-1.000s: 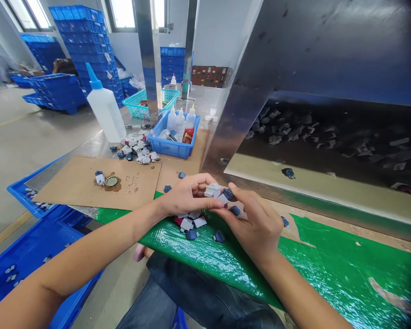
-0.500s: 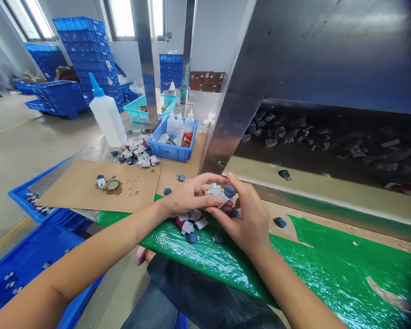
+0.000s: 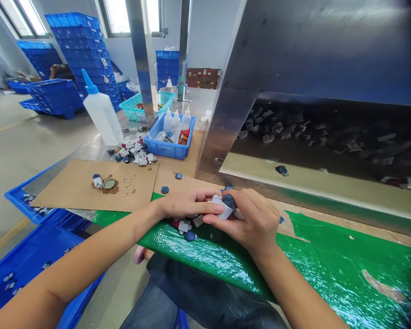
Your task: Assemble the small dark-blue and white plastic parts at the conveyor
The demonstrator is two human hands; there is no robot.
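- White plastic-looking and dark blue: a white piece (image 3: pixel 227 211) and a dark blue piece (image 3: pixel 229 202) meet between two bare hands above the near edge of a green-covered bench (image 3: pixel 212 261).
- The left hand (image 3: pixel 189 204) comes in from the left, its thumb lying on the white piece and its fingers curled behind, closed to a narrow pinch.
- The right hand (image 3: pixel 255 220) closes from the right, index finger bent over the dark blue piece, thumb reaching left below the white piece's near edge.
- The key relation: the dark blue piece sits at the far right end of the white piece, on the right hand's side; the white piece appears to slant, its long axis hard to judge under the fingers.
- Just near and left of the grip, a small pile (image 3: pixel 184 226) of white, red and blue parts lies partly beneath the left hand.
- Hidden from view: the left fingertips, the undersides of both held pieces, and whether the two are joined or merely touching.
- At far right, parts inside a metal housing (image 3: pixel 241 91) fade into shadow, too dark to tell apart.
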